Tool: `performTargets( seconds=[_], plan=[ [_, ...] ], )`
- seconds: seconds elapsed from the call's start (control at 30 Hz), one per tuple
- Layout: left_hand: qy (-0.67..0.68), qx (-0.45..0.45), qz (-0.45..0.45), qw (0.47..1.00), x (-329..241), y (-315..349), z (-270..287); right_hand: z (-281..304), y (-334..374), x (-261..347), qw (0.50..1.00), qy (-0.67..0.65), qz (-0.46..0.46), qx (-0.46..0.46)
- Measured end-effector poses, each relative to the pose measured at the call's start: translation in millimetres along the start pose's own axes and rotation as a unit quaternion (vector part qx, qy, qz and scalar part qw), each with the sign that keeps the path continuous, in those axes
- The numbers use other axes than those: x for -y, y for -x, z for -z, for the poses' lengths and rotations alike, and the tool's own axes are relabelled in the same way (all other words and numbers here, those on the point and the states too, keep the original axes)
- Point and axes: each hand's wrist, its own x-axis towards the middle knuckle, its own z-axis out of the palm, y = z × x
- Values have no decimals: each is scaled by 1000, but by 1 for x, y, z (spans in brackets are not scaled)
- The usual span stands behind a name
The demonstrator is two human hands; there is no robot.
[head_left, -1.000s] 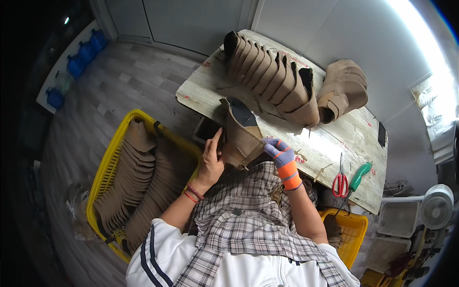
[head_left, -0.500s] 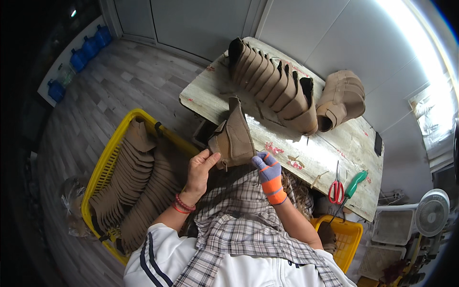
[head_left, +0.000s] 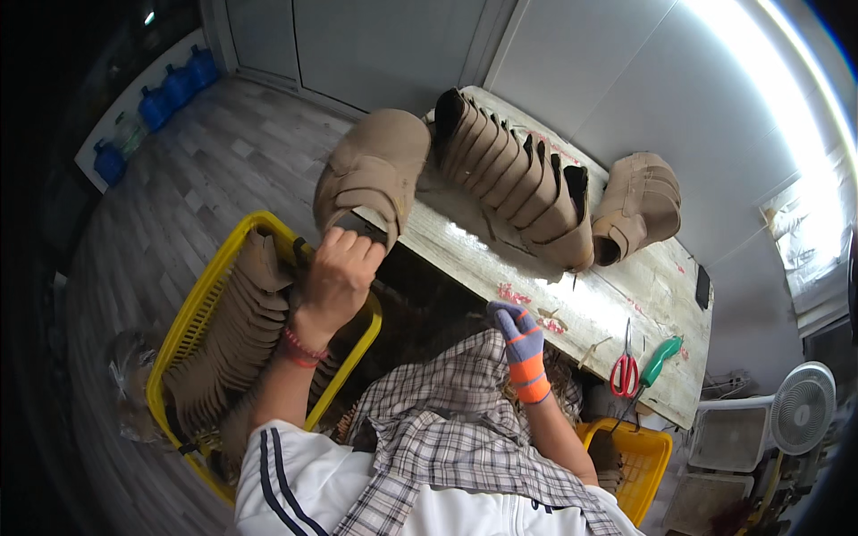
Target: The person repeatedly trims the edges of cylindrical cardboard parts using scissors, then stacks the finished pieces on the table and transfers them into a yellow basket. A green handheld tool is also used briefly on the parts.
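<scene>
My left hand is raised over the far end of the yellow basket, its fingers closed on the edge of a brown shoe upper. The upper's rounded toe points away from me, and a strap crosses its front. Close to the table's front edge, my right hand wears a purple and orange glove. Its fingers are loosely bent, with nothing visible in them. A long row of nested brown shoe uppers lies on the table, with a shorter stack of uppers to its right.
A yellow basket of stacked brown pieces stands at my left. On the worn table lie red-handled scissors, a green-handled tool and a dark phone-like object. Another yellow basket and a fan are at right.
My left hand has swung the shoe upper forward and left, away from my lap, and its rounded toe now shows. My right hand has let go of it and stays near the table edge.
</scene>
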Motion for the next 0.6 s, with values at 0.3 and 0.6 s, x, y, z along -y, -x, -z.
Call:
performTargets(
  seconds=[0.3, 0.6],
  plan=[
    [-80, 43, -79, 993, 31, -16, -65, 2, -6, -12, 999, 30, -18, 11],
    [-175, 269, -421, 848, 5, -38, -109, 7, -30, -25, 997, 72, -12, -11]
  ],
)
